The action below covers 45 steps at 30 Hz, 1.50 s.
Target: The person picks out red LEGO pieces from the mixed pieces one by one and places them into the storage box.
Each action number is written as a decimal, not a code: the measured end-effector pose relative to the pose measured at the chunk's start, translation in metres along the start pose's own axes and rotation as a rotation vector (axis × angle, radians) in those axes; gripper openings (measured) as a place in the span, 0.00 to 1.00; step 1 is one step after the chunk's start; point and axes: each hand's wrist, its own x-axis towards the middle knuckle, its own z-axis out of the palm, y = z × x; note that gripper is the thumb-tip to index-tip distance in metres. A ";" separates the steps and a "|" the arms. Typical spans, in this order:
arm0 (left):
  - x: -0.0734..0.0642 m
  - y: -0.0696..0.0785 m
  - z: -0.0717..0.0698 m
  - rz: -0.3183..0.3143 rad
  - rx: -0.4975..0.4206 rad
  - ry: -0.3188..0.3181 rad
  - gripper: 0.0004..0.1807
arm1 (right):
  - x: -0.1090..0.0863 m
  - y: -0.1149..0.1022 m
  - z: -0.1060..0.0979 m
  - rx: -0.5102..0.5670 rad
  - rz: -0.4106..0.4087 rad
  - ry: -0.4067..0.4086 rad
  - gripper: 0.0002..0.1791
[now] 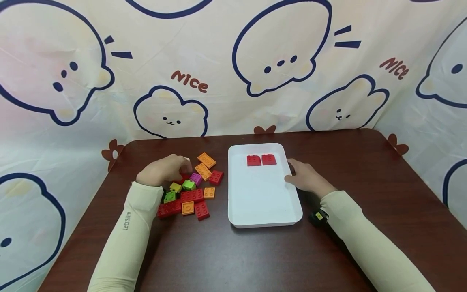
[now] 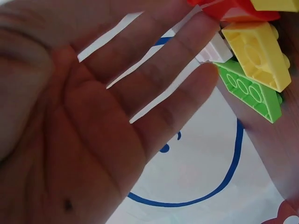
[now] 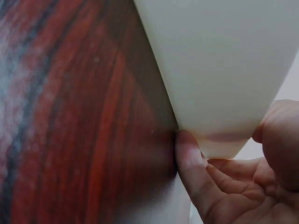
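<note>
My left hand is over the far left part of a pile of toy building bricks, fingertips down by a red brick. In the left wrist view its fingers are fairly straight, and the fingertips overlap a yellow brick, a green brick and a pale brick. Thumb over the rim, my right hand grips the right side of a white tray; its fingers lie against the outer wall in the right wrist view. Two red bricks sit side by side near the tray's far end.
Orange bricks, a purple brick and more red bricks are spread left of the tray on the dark wooden table. A printed curtain hangs behind the table and along its sides.
</note>
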 end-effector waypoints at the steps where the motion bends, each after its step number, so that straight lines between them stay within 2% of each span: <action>1: 0.000 0.000 0.000 -0.001 -0.001 -0.011 0.23 | 0.000 0.000 0.000 0.002 0.000 0.000 0.37; 5: 0.000 0.000 0.000 -0.012 -0.006 -0.038 0.25 | 0.000 0.001 0.001 0.004 0.008 0.001 0.37; 18: 0.003 0.002 0.003 -0.046 0.028 -0.043 0.30 | 0.001 0.002 0.001 0.004 -0.004 0.007 0.37; 30: 0.007 -0.001 0.004 -0.011 0.068 -0.034 0.30 | 0.001 0.002 0.001 0.000 -0.016 0.007 0.37; 37: 0.003 -0.001 0.000 0.032 0.065 0.017 0.24 | 0.001 -0.001 0.000 0.001 -0.003 0.005 0.37; 41: -0.001 0.001 -0.003 0.027 0.046 0.050 0.22 | 0.001 0.000 0.000 -0.004 -0.005 0.007 0.37; 45: -0.003 0.004 -0.007 0.041 0.047 0.110 0.21 | 0.000 0.000 0.000 -0.004 -0.001 0.003 0.37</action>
